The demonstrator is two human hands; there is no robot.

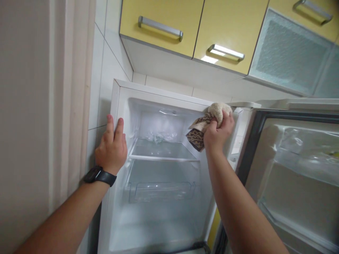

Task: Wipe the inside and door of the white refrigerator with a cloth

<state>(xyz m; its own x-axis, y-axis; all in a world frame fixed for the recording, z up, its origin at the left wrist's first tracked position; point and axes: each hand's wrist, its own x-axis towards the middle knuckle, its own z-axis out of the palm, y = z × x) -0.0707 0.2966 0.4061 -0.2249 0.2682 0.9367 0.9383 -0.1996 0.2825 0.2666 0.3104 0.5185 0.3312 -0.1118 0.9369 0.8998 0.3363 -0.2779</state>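
A white refrigerator (159,92) stands open in front of me. My right hand (218,132) is closed around a cream cloth with a dark brown patterned part (197,137), pressed to the upper right corner of the fridge's front frame. My left hand (111,144), with a black watch on the wrist, lies against the left side edge of the frame. Its fingers stretch upward and it holds nothing. Inside, crumpled clear plastic (160,137) rests on the upper shelf (164,150). Lower down is a clear drawer or tray (162,191).
The fridge door (296,176) is swung out to the right, with clear door bins and a dark seal (251,148). Yellow cabinets (161,10) with metal handles hang low above the fridge. A pale door frame (71,106) and white tiles (102,81) stand close on the left.
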